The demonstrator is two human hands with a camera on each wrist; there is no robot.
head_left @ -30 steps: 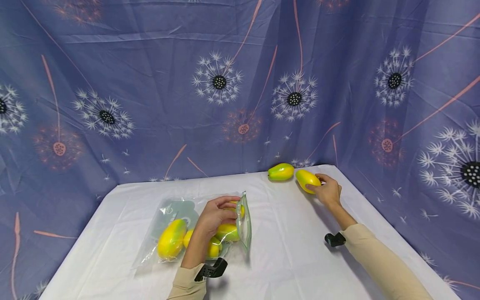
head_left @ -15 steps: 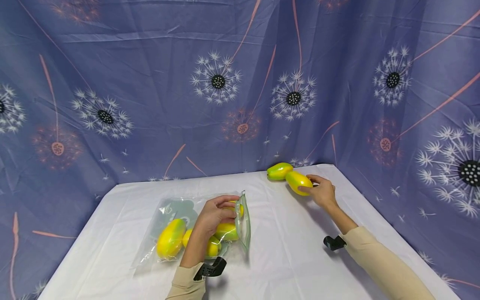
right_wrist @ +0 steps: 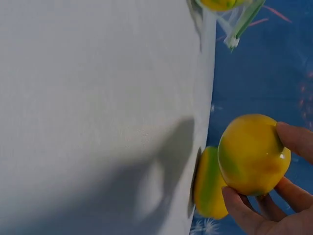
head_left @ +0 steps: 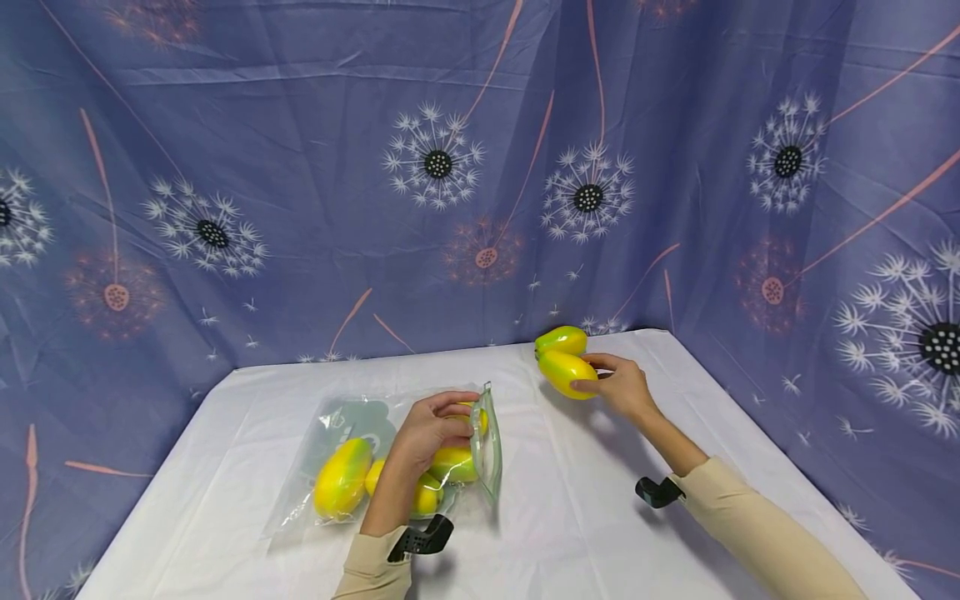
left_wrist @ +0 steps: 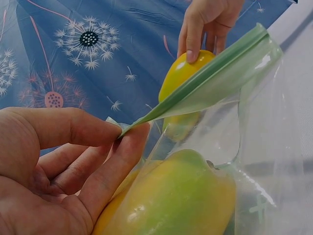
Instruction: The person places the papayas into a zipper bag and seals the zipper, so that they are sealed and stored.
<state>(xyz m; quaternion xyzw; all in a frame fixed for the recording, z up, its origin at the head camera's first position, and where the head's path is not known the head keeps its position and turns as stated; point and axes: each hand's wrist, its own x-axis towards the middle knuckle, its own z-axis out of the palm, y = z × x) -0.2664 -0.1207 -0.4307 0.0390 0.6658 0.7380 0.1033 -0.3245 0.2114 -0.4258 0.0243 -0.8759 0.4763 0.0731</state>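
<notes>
My left hand (head_left: 431,437) pinches the green-edged rim of a clear zip bag (left_wrist: 195,81), whose mouth gapes toward the right. Inside the bag lie several yellow-green papayas, one of them a large papaya (head_left: 342,479) at the left and another papaya (left_wrist: 181,196) just under my left fingers. My right hand (head_left: 622,387) grips a yellow papaya (right_wrist: 254,154) by one end, thumb on one side and fingers on the other. Behind it, partly covered in the head view, a greener papaya (head_left: 564,338) rests near the table's back edge.
A white cloth (head_left: 225,467) covers the table. A blue dandelion-print curtain (head_left: 315,208) hangs close along the back and right side. Each wrist wears a black camera, such as the left wrist camera (head_left: 422,537) over a beige sleeve.
My right hand has carried the held papaya leftward and slightly toward me, so that it now overlaps the greener papaya in the head view. My left hand and the bag stay put.
</notes>
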